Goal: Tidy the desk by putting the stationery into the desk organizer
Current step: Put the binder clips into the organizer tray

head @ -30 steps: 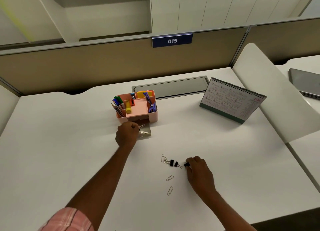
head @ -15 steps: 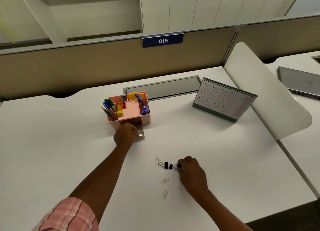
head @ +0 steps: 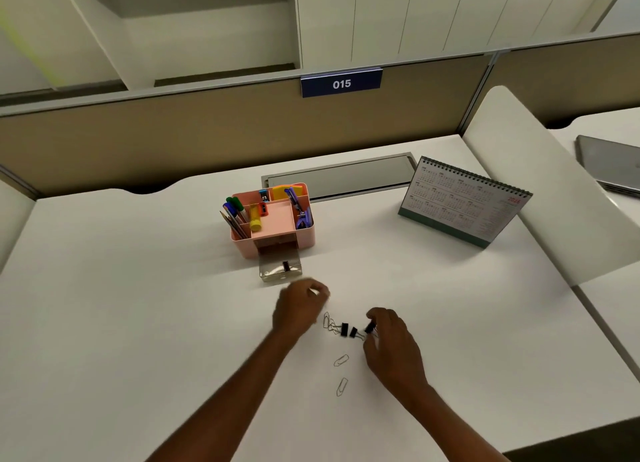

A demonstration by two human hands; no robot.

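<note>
The pink desk organizer (head: 304, 238) stands mid-desk with pens, a yellow marker and purple scissors in it. Its clear drawer (head: 273, 274) is pulled out in front, and one black binder clip (head: 286, 266) lies inside. My left hand (head: 298, 307) is blurred, just below the drawer, fingers loosely curled with nothing seen in them. My right hand (head: 389, 340) pinches a black binder clip (head: 370, 327) at its fingertips. Two more black binder clips (head: 347, 330) lie between my hands. Wire paper clips lie beside them (head: 329, 323) and nearer to me (head: 341, 360).
A desk calendar (head: 460, 202) stands at the right. A grey cable hatch (head: 346, 177) is set into the desk behind the organizer. A white side divider (head: 540, 191) and a laptop (head: 609, 163) are beyond it. The beige partition runs along the back.
My left hand has drawn back from the drawer toward the clips, leaving a black binder clip inside the drawer. My right hand stays at the clip pile, pinching a binder clip.
</note>
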